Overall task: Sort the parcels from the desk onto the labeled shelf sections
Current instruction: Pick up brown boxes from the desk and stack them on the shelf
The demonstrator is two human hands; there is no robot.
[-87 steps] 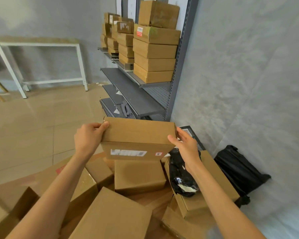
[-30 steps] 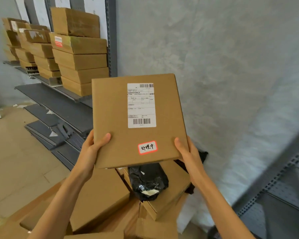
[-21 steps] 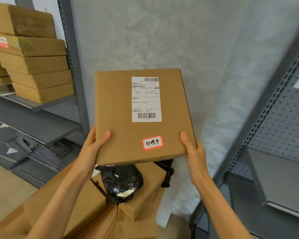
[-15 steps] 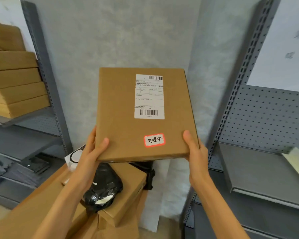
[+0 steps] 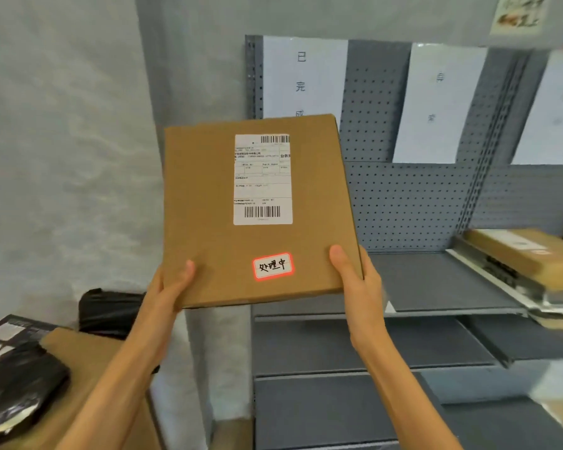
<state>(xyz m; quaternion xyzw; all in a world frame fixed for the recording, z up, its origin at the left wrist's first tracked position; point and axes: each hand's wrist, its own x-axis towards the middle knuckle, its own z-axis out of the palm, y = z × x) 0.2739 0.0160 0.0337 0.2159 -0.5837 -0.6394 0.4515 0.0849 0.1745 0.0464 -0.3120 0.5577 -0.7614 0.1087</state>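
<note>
I hold a flat brown cardboard parcel [image 5: 205, 222] up in front of me with its face toward the camera. It carries a white shipping label and a small red-edged sticker with handwriting. My left hand [image 5: 168, 287] grips its lower left corner and my right hand [image 5: 355, 274] its lower right corner. Behind it stands a grey pegboard shelf unit [image 5: 413, 209] with white paper section labels [image 5: 303, 76] on its back panel. The shelf board [image 5: 436, 284] just right of the parcel is bare.
Another brown parcel [image 5: 527, 251] lies on the shelf section at the right. At lower left, cardboard boxes [image 5: 88, 362] hold black plastic bags [image 5: 17, 384]. Lower grey shelf boards [image 5: 338, 352] sit below. A grey wall fills the left.
My view has swung right from the stacked-box shelf to the labelled grey shelf unit. Both hands keep the parcel, now tilted face up toward me instead of lifted flat off the pile.
</note>
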